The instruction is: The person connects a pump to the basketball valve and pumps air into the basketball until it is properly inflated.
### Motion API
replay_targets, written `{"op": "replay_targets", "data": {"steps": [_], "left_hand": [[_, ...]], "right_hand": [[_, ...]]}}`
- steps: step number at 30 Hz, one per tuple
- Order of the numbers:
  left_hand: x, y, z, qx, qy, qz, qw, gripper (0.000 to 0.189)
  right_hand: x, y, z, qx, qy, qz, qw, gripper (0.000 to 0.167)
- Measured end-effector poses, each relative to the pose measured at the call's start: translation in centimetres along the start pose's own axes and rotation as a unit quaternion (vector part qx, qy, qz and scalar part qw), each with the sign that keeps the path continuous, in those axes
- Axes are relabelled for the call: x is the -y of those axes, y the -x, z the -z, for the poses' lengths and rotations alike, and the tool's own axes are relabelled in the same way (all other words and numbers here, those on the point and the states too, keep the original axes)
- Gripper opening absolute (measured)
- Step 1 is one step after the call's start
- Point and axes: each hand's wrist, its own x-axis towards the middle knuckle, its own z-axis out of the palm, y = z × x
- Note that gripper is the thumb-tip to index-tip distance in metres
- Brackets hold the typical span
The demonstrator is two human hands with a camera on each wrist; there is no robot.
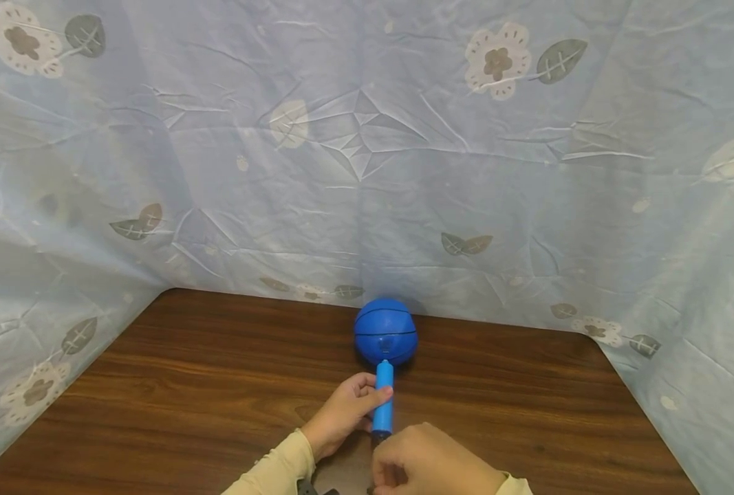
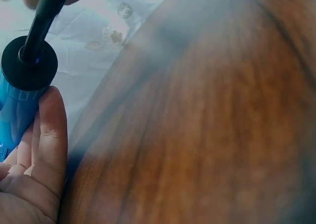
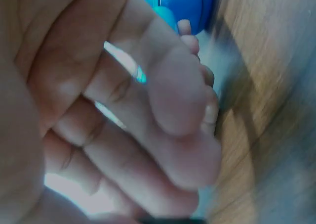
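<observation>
Hands, two, bare, bottom centre of the head view. Left hand [image 1: 342, 412]: fingers and thumb wrapped about a light-blue, cylindrical plastic pump barrel [image 1: 384, 405], thumb laid across its upper face. Right hand [image 1: 431, 459]: fingers curled, apparently around a black pump handle [image 3: 170, 220], of which only a sliver shows at the bottom edge of the right wrist view.

Pump barrel: lower centre of the frame, pointing up the picture, tip meeting a bright-blue round ball with thin black lines [image 1: 385, 323]; whether a needle joins them cannot be made out. Black round end cap [image 2: 29, 75] and slim black rod [image 2: 43, 21]: upper left of the left wrist view.

Handling, as judged: barrel light, hollow, stiff, smooth enough to slip in a loose grip; best held round its middle. Rod might bend if levered sideways; handle best taken squarely. Ball light, probably springy, apt to roll; best steadied at its sides.

Setting: dark-brown wood-grain tabletop [image 1: 218, 357]; pale-blue, creased, flower-and-leaf-printed cloth [image 1: 360, 220], filling the upper frame; cream sleeve [image 1: 276, 467], bottom, left of centre.
</observation>
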Motion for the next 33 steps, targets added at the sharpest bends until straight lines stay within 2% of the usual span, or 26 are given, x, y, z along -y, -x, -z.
{"op": "replay_targets", "data": {"steps": [8, 15, 21, 27, 33], "left_hand": [[0.0, 0.0, 0.2, 0.0, -0.023, 0.009, 0.9997, 0.041], [0.1, 0.0, 0.2, 0.004, -0.007, 0.006, 1.0, 0.04], [0.2, 0.0, 0.2, 0.011, 0.001, 0.003, 0.9999, 0.041], [0.2, -0.1, 0.2, 0.013, 0.006, 0.004, 0.9999, 0.041], [0.4, -0.1, 0.2, 0.006, 0.023, 0.005, 0.9997, 0.038]], "right_hand": [[-1.1, 0.1, 0.2, -0.093, 0.046, -0.02, 0.9944, 0.015], [-1.1, 0.0, 0.2, -0.115, 0.062, -0.029, 0.991, 0.015], [-0.7, 0.2, 0.4, -0.096, 0.049, -0.013, 0.9941, 0.015], [0.2, 0.2, 0.4, -0.033, 0.005, 0.0, 0.9994, 0.013], [1.2, -0.2, 0.3, 0.017, -0.021, 0.022, 0.9994, 0.011]]}}
